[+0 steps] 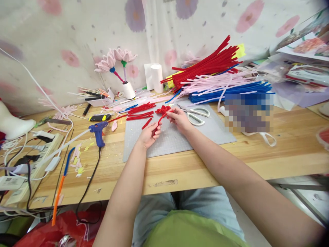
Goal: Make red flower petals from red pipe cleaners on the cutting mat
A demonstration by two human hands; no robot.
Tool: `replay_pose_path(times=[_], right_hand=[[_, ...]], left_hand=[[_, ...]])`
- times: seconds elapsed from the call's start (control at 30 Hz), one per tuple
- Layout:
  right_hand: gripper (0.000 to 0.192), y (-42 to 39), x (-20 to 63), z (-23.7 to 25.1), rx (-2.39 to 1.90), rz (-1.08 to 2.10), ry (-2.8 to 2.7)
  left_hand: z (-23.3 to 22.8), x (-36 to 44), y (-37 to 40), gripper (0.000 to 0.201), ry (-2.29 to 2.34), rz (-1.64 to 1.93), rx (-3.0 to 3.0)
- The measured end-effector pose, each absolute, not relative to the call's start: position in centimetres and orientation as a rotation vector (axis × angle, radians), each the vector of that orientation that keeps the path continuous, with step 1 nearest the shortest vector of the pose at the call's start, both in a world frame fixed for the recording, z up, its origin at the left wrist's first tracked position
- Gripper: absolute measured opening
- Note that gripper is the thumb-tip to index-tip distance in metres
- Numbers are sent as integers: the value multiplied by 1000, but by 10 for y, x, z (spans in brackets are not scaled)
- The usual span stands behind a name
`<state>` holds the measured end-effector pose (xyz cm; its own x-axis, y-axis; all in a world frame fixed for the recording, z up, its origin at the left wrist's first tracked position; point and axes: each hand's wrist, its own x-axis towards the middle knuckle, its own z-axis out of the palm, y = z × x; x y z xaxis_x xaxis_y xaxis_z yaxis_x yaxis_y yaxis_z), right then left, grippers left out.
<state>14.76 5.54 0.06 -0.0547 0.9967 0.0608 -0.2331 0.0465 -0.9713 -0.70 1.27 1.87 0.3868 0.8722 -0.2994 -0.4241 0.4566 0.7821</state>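
Both my hands work over a grey cutting mat (205, 133) on a wooden table. My left hand (149, 134) is closed around the lower stem of a red pipe-cleaner flower (162, 110). My right hand (180, 119) pinches the upper part of the same piece, just below its curled red petals. Short red pipe-cleaner pieces (140, 111) lie on the mat's far left edge. White-handled scissors (196, 115) rest on the mat right beside my right hand.
A blue glue gun (99, 129) lies left of the mat, its black cord running off the table's near edge. Bundles of red, pink and blue pipe cleaners (218, 77) are stacked behind. A power strip (28, 154) with cables sits far left. Pink pipe-cleaner flowers (114, 60) stand in a white holder.
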Motion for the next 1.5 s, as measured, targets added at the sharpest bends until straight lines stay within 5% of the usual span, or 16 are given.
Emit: replay_pose_path(times=[0.3, 0.93, 1.5], right_hand=[[24, 39, 132, 10, -985, 1486, -1457], [22, 35, 129, 11, -869, 2072, -1257], [13, 33, 128, 10, -1026, 1799, -1202]], left_hand=[[12, -10, 21, 7, 842, 1256, 574], [3, 2, 26, 6, 925, 1527, 533], [2, -13, 29, 13, 1214, 1533, 819]])
